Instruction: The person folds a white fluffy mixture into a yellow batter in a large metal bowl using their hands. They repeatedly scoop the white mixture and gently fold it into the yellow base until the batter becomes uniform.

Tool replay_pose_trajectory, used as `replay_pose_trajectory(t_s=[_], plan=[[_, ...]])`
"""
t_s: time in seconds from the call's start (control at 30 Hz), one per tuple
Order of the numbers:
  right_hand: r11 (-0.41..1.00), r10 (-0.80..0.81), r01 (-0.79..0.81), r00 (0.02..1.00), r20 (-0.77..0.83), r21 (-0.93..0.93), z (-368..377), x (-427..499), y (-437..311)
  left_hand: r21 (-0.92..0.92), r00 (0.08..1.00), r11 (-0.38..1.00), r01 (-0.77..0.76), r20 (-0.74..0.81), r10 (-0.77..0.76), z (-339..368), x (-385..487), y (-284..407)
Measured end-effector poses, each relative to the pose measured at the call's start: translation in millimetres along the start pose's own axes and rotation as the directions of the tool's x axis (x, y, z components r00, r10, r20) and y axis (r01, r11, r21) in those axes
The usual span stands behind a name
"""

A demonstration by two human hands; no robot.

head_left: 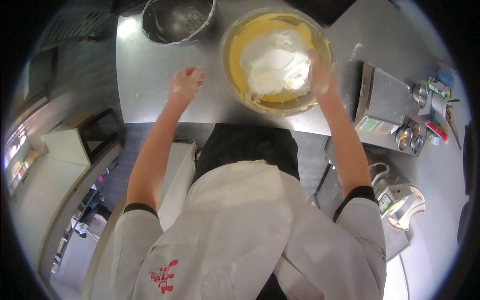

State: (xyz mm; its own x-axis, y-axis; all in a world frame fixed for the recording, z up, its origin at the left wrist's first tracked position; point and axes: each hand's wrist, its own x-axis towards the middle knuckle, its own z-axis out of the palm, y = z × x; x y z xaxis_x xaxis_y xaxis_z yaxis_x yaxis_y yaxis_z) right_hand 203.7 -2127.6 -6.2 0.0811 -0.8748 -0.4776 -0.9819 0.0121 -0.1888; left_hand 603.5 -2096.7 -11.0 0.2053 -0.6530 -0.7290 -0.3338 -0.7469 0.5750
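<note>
A large bowl (226, 71) stands on the steel worktop in front of me. Around its inside lies yellow batter (235, 56), with a big mound of white whipped foam (275, 62) on top. My right hand (322, 78) is blurred and reaches over the bowl's right side, beside the foam. Whether it grips anything is hidden by the blur. Left of the bowl, my left hand (187, 82) hovers above the worktop with fingers loosely bent and nothing seen in it. Pale residue marks its fingers.
A metal bowl (176, 22) with white smears stands at the back left of the steel worktop (150, 93). To the right sit a weighing scale (386, 97), several small metal bowls (404, 138) and a red tube (436, 130). A dark tray (322, 9) lies at the back.
</note>
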Motion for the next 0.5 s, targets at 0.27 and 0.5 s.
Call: replay_pose_trajectory(t_s=[0.27, 0.5], plan=[[0.858, -0.512, 0.507, 0.841, 0.172, 0.077, 25.1, -24.4, -57.3, -0.109, 0.981, 0.979, -0.171, 0.077, 0.180, 65.1, 27.9, -10.7], [0.999, 0.014, -0.015, 0.999, 0.037, 0.036, 36.1, 12.1, 52.6, -0.249, 0.973, 0.966, 0.063, 0.230, -0.004, 72.5, -3.6, -31.2]])
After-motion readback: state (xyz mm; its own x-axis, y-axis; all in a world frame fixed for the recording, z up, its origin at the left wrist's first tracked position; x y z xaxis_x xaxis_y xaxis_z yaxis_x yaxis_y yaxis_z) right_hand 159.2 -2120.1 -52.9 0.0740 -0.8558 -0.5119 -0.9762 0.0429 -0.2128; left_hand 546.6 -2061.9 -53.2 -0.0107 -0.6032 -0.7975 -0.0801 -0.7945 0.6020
